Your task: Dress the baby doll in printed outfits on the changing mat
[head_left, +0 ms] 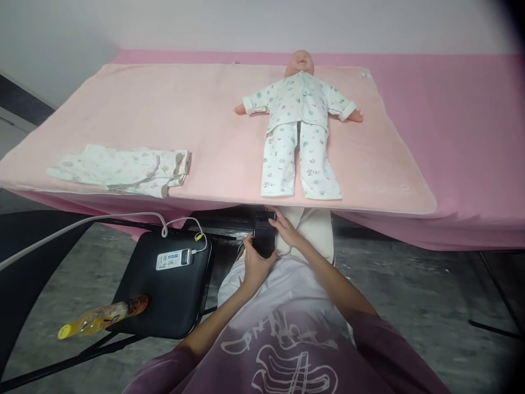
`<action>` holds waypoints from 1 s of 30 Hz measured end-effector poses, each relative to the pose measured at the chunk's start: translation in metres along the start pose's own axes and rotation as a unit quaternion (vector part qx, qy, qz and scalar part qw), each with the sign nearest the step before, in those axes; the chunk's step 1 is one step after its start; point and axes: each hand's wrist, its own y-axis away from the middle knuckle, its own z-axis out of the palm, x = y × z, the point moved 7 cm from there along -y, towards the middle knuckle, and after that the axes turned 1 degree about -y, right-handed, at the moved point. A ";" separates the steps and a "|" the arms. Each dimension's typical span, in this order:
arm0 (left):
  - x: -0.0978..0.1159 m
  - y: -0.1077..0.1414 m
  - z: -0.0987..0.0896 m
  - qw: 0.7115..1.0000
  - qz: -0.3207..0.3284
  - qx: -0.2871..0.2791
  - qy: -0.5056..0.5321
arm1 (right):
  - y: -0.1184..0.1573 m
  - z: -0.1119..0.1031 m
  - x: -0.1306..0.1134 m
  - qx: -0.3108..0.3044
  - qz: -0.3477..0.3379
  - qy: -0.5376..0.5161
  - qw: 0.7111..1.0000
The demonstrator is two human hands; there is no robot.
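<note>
Far left of the hands, a bottle [102, 316] is lying on a black chair [172, 301], overhanging its edge. A power bank [174, 259] is sitting there cabled; its label is too small to read. Folded baby clothes [123, 169] are lying up-left on the pink blanket [184, 109]. The left hand [255, 266] is clamping a dark phone [264, 235] at lap level; the right hand [286, 230] is touching its top, fingers spread. The dressed doll [301, 126] is lying just beyond. Shirt print unreadable.
</note>
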 end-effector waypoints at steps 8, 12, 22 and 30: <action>0.000 0.000 0.001 1.000 0.001 -0.008 -0.008 | -0.001 -0.004 0.005 0.007 0.001 0.014 1.000; 0.001 0.001 0.002 1.000 0.007 -0.012 -0.015 | -0.001 -0.002 -0.001 -0.003 -0.021 -0.005 1.000; 0.002 0.001 0.002 1.000 0.012 -0.018 -0.023 | -0.002 -0.004 0.001 -0.009 -0.025 -0.007 1.000; 0.004 0.001 0.001 1.000 0.012 -0.022 -0.018 | -0.002 -0.004 0.002 -0.016 -0.029 -0.011 0.999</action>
